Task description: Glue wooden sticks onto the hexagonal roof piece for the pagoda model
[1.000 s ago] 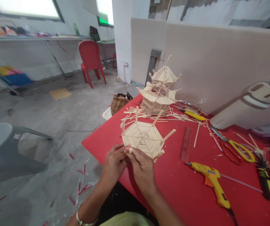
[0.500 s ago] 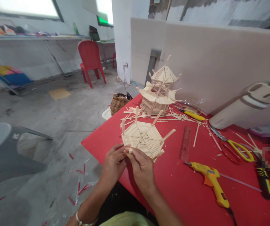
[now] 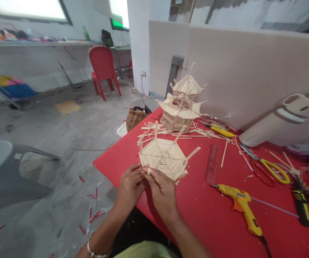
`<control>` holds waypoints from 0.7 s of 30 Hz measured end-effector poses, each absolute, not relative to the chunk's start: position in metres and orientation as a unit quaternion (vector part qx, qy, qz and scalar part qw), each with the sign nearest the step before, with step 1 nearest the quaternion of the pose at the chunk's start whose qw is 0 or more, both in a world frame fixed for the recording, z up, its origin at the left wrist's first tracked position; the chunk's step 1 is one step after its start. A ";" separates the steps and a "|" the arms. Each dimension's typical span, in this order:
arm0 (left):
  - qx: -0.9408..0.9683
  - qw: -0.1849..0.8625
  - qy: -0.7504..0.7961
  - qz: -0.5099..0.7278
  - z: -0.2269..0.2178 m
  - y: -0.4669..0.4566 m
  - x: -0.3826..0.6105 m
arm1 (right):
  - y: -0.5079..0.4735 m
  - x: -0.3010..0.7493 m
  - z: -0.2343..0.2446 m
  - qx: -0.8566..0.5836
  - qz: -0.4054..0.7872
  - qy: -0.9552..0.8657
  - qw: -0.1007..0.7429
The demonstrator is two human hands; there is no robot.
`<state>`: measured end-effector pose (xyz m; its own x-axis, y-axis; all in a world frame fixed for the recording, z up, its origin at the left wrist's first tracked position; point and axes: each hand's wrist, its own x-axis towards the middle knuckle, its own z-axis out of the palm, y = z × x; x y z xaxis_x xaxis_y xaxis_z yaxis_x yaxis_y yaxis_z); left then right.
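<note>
Left fingers point(image 3: 136, 173) and right fingers point(image 3: 157, 177) hold a pale piece point(image 3: 149, 172) near a stick panel point(image 3: 167, 152).

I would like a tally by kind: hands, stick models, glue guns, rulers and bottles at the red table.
Hands: 2 (left hand, right hand)
Stick models: 2 (tiered tower, flat panel with posts)
Glue gun: 1
Ruler: 1
Beige bottle: 1
Total: 7

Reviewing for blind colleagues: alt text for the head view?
Right hand pinches a pale piece, left hand meeting it, at the near edge of a stick panel with posts, at a red table. A stick pagoda stands behind; a glue gun lies to the right.
</note>
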<state>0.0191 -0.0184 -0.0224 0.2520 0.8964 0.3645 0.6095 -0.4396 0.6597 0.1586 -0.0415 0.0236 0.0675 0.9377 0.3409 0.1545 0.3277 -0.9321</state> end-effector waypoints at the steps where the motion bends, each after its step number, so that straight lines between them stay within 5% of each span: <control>1: 0.766 0.197 0.492 0.364 -0.022 -0.018 0.019 | -0.042 0.159 0.024 -0.465 0.350 -0.588 0.561; 21: 0.771 0.184 0.486 0.368 -0.027 -0.017 0.018 | -0.044 0.159 0.024 -0.474 0.347 -0.591 0.553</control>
